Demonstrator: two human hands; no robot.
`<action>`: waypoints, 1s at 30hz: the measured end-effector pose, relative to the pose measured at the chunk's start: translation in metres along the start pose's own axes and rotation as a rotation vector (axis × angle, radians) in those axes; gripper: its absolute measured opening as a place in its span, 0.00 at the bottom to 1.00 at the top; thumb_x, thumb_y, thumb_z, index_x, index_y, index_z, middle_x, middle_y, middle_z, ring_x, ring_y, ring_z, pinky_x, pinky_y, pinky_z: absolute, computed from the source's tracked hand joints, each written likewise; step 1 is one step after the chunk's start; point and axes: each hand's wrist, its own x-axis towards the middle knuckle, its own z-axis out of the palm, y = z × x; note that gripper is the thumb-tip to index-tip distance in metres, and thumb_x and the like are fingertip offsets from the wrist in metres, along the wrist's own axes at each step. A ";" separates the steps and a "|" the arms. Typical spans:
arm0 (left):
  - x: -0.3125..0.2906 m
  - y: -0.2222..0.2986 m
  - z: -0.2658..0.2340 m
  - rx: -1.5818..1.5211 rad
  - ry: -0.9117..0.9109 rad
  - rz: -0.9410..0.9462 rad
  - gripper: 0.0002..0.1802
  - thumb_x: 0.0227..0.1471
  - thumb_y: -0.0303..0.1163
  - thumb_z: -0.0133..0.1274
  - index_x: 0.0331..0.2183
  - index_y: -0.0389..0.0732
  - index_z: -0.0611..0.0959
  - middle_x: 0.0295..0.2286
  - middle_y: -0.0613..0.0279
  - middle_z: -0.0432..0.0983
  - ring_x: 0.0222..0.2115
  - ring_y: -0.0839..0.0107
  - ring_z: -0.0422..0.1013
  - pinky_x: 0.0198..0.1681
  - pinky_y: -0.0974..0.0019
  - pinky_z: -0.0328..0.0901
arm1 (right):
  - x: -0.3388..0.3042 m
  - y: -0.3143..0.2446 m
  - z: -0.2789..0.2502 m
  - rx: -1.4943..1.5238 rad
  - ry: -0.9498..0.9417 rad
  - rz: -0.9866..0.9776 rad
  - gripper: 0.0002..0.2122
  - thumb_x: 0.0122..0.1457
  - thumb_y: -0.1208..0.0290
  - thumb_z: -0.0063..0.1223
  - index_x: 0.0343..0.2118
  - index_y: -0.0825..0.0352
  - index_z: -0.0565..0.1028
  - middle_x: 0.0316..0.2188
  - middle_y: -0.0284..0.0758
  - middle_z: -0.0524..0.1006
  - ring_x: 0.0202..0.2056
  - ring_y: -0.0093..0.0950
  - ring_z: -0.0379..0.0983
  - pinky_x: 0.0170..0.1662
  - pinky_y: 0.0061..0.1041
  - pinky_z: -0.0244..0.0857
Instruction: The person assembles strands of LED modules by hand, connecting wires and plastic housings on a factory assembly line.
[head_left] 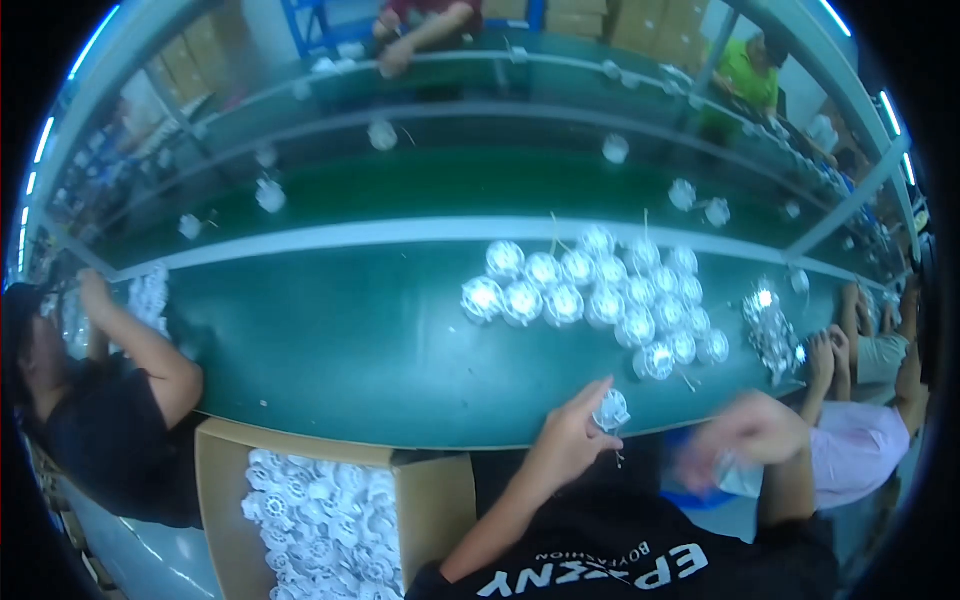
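White round fitting (611, 411), one: pinched in my left grip (570, 442), best kept steady; right grip (757, 428) (motion-blurred), state unclear.

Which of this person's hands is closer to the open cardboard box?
Left. The left hand is to the right of the cardboard box; the right hand, blurred, is farther right.

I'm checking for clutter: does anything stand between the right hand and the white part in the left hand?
Nothing visible does: the gap between the blurred right hand and the white part in the left hand looks open.
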 end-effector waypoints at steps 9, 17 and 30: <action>0.004 0.065 -0.026 0.252 0.377 0.344 0.39 0.37 0.21 0.71 0.55 0.43 0.81 0.47 0.61 0.81 0.30 0.78 0.71 0.30 0.77 0.63 | -0.111 0.148 -0.052 -0.034 1.476 -0.026 0.11 0.67 0.73 0.47 0.47 0.71 0.77 0.29 0.35 0.78 0.27 0.20 0.73 0.29 0.15 0.64; 0.180 0.109 -0.240 0.598 0.770 0.286 0.36 0.44 0.27 0.69 0.57 0.39 0.77 0.41 0.53 0.83 0.31 0.67 0.76 0.34 0.67 0.71 | -0.063 0.235 -0.067 -0.789 1.614 -0.160 0.15 0.68 0.77 0.43 0.54 0.71 0.73 0.34 0.33 0.74 0.30 0.20 0.64 0.35 0.17 0.61; 0.263 0.032 -0.494 1.253 0.999 0.099 0.31 0.48 0.32 0.64 0.55 0.43 0.78 0.45 0.54 0.81 0.44 0.53 0.77 0.49 0.56 0.71 | -0.078 0.271 -0.055 -0.433 1.854 -0.308 0.12 0.65 0.82 0.47 0.51 0.73 0.72 0.34 0.41 0.76 0.28 0.27 0.71 0.33 0.21 0.68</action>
